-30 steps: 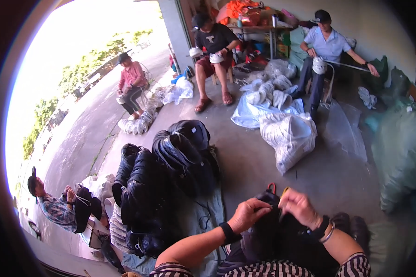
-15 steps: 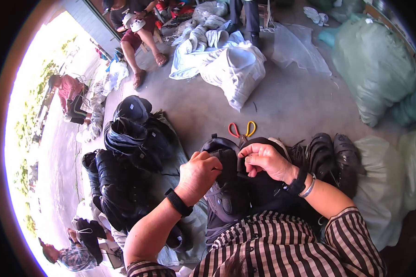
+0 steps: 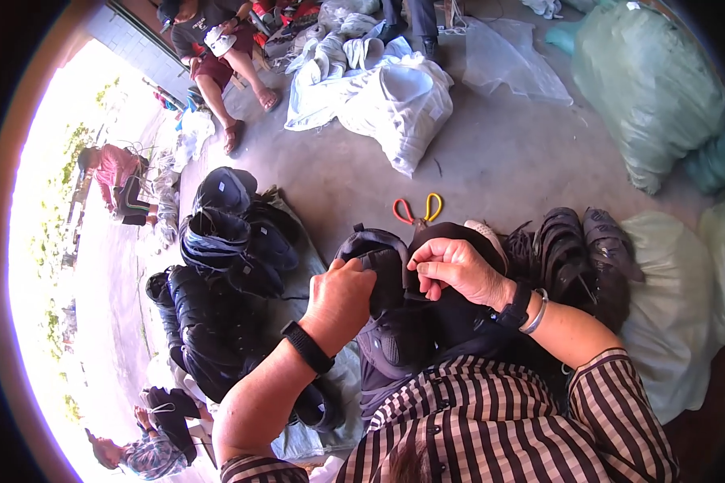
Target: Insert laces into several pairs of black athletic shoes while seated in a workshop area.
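A dark shoe upper (image 3: pixel 387 249) lies in front of me at my lap, its padded collar facing up. My left hand (image 3: pixel 342 298) is closed on the upper's left side, knuckles up. Just right of the collar, my right hand (image 3: pixel 455 274) is raised with thumb and forefinger pinched together. Whatever the pinch holds, if anything, is too small to make out. Beyond the hands is a pair of scissors (image 3: pixel 417 211) with one red and one yellow handle. More dark material beneath my right hand is partly hidden by it.
Stacked dark shoe uppers (image 3: pixel 225 233) lie on a sheet to the left, with more dark uppers (image 3: pixel 576 258) at the right. A white sack (image 3: pixel 403 113) sits ahead. Large green bags (image 3: pixel 652 88) stand far right. A seated person (image 3: pixel 217 56) handles a pale piece.
The upper's collar has tipped open and shows more of its inside. My right hand has shifted slightly left and stays pinched. The whole view has tilted a little.
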